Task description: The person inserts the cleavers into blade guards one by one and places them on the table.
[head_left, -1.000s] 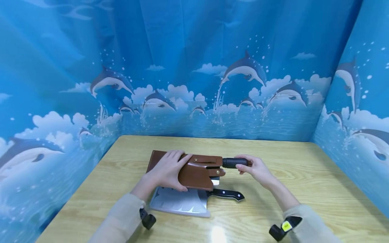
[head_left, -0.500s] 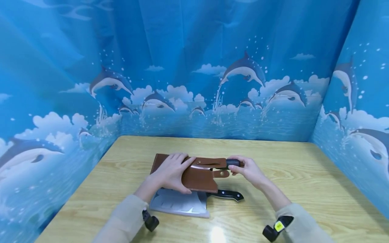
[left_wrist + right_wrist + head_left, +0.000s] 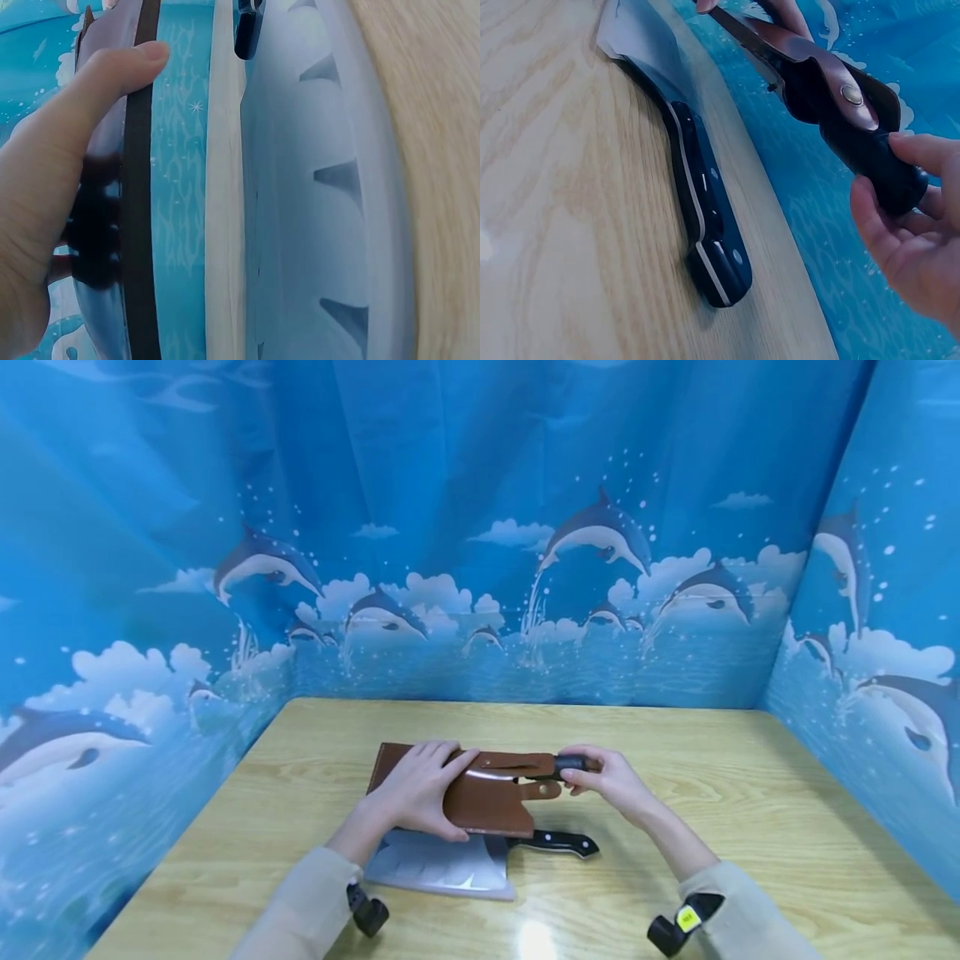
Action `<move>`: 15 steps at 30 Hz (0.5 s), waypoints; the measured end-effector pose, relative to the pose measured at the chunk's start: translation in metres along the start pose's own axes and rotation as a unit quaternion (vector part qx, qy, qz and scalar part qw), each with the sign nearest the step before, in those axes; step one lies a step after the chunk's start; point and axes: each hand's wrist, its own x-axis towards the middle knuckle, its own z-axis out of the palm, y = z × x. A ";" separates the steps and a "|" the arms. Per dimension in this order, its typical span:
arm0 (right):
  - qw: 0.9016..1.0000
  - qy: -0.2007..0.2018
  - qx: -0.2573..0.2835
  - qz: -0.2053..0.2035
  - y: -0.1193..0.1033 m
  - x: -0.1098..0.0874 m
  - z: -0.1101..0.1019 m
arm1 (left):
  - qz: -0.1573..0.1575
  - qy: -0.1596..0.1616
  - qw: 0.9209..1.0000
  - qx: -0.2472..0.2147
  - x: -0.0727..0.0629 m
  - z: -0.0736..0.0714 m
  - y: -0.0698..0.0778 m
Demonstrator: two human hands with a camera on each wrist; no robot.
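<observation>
My left hand (image 3: 420,789) grips a brown leather sheath (image 3: 487,808), held above the table, with its thumb along the near edge. The sheath covers the blade of a cleaver whose black handle (image 3: 874,169) sticks out at the right. My right hand (image 3: 611,781) holds that handle between thumb and fingers. A strap with a metal snap (image 3: 851,95) lies beside the handle in the right wrist view. Below the sheath, a second cleaver (image 3: 442,864) rests flat on the table, its riveted black handle (image 3: 557,841) pointing right; the sheath hides part of its blade.
The wooden table (image 3: 675,743) reaches to a blue curtain (image 3: 480,468) printed with dolphins, which stands behind it and at both sides. The bare cleaver's edge faces the near side of the table.
My right hand has moved left, and the handle sits closer to the sheath. The strip of blade that showed at the sheath's mouth is now covered. The sheath has shifted slightly right and nearer.
</observation>
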 end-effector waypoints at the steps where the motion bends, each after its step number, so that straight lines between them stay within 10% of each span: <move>1: 1.000 0.000 -0.006 0.001 0.000 0.000 0.000 | 0.000 0.000 1.000 0.002 -0.001 0.000 0.000; 15: 1.000 0.018 -0.013 -0.002 -0.002 0.011 0.014 | -0.017 -0.013 1.000 -0.004 0.000 0.001 -0.003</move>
